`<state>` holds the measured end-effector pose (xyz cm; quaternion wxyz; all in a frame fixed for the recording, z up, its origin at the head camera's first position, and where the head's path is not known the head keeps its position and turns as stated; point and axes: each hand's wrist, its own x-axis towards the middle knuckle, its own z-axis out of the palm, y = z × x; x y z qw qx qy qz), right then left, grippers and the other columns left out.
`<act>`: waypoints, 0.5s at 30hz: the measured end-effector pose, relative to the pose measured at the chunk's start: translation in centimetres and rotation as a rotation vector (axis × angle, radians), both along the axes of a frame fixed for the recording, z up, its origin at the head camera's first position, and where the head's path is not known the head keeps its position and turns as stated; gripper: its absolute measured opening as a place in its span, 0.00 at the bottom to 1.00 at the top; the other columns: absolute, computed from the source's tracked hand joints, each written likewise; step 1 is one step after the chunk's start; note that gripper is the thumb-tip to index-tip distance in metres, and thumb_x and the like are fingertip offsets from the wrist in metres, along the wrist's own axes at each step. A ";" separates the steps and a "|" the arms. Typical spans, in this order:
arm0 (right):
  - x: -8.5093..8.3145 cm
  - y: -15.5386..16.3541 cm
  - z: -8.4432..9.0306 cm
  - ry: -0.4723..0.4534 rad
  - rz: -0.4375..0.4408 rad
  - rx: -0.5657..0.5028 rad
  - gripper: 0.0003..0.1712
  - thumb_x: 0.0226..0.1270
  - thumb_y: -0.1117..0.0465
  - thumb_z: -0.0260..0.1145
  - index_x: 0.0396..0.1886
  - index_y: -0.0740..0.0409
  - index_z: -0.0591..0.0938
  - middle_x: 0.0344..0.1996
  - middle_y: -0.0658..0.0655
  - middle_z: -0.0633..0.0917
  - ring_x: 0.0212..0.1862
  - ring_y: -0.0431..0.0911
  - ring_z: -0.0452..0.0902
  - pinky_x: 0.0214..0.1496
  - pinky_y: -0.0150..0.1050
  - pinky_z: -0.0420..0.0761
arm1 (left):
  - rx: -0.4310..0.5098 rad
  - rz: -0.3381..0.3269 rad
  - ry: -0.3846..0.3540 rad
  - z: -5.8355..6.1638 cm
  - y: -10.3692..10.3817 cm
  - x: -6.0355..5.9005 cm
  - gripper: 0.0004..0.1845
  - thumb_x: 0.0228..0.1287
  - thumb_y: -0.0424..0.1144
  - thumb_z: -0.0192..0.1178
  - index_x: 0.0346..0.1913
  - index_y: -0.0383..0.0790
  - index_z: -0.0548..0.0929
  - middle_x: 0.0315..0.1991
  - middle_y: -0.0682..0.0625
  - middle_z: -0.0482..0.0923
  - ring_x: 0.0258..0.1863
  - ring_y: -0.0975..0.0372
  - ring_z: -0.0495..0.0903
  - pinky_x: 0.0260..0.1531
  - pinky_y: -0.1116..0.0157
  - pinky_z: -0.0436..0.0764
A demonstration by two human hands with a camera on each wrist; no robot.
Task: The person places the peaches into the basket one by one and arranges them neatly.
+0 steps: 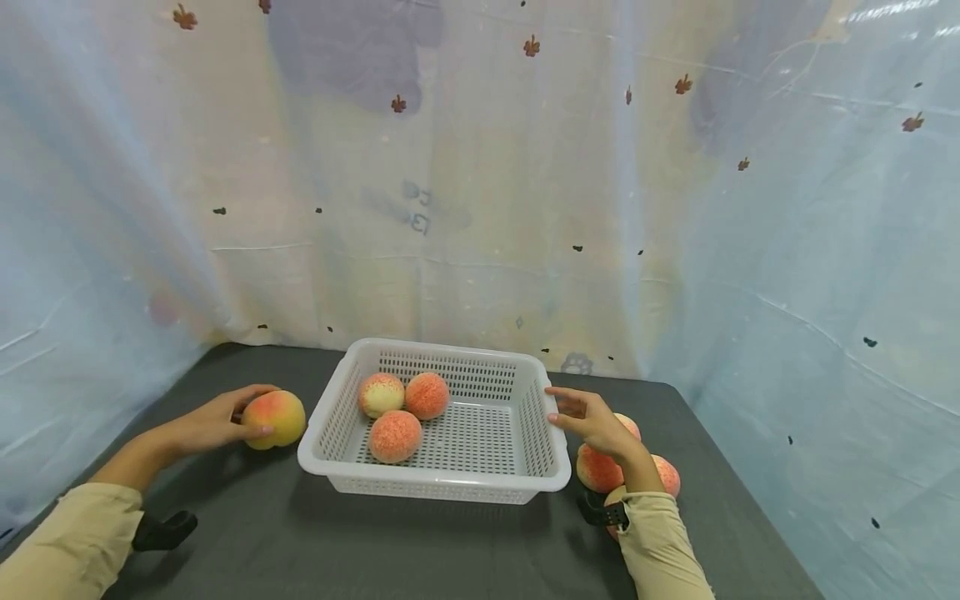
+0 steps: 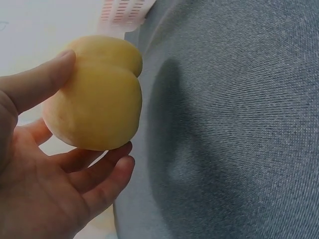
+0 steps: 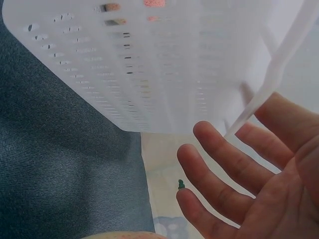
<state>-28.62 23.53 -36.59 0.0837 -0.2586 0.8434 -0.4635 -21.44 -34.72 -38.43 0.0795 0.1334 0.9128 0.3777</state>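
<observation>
My left hand (image 1: pixel 219 419) holds a yellow peach with a red blush (image 1: pixel 274 419) between thumb and fingers, left of a white plastic basket (image 1: pixel 435 487). The left wrist view shows its yellow, creased side (image 2: pixel 99 99) above the dark cloth. On the basket's right rim, my right hand (image 1: pixel 592 422) has thumb and forefinger over the edge, while the other fingers curve loosely outside the wall (image 3: pixel 164 99). Inside the basket, toward its left half, lie a pale speckled peach (image 1: pixel 381 395) and two redder ones, one behind (image 1: pixel 427 396) and one in front (image 1: pixel 395 437).
Several more peaches (image 1: pixel 598 471) sit right of the basket, partly hidden under my right forearm. Dark grey cloth (image 1: pixel 390 550) covers the table. A pale printed curtain (image 1: pixel 480 208) hangs behind and on both sides.
</observation>
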 end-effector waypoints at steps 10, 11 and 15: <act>-0.1 0.1 -0.1 0.007 0.010 -0.004 0.35 0.74 0.61 0.65 0.74 0.70 0.66 0.60 0.75 0.80 0.60 0.65 0.81 0.62 0.60 0.80 | -0.005 -0.011 0.066 1.4 0.0 0.5 0.37 0.72 0.42 0.62 0.74 0.29 0.59 0.58 0.37 0.76 0.50 0.56 0.79 0.42 0.63 0.80; -0.1 0.1 -0.1 0.006 0.010 -0.006 0.35 0.74 0.61 0.65 0.74 0.70 0.66 0.60 0.75 0.80 0.60 0.65 0.81 0.62 0.60 0.80 | -0.005 -0.018 0.079 1.5 0.0 0.5 0.36 0.71 0.41 0.62 0.74 0.28 0.59 0.57 0.37 0.76 0.49 0.57 0.79 0.42 0.63 0.80; -0.1 0.0 -0.1 0.003 0.005 -0.006 0.35 0.73 0.61 0.65 0.74 0.70 0.66 0.61 0.75 0.80 0.60 0.65 0.80 0.62 0.60 0.80 | -0.010 -0.026 0.106 2.4 0.2 0.8 0.36 0.72 0.41 0.62 0.74 0.28 0.59 0.57 0.38 0.76 0.46 0.63 0.79 0.41 0.68 0.80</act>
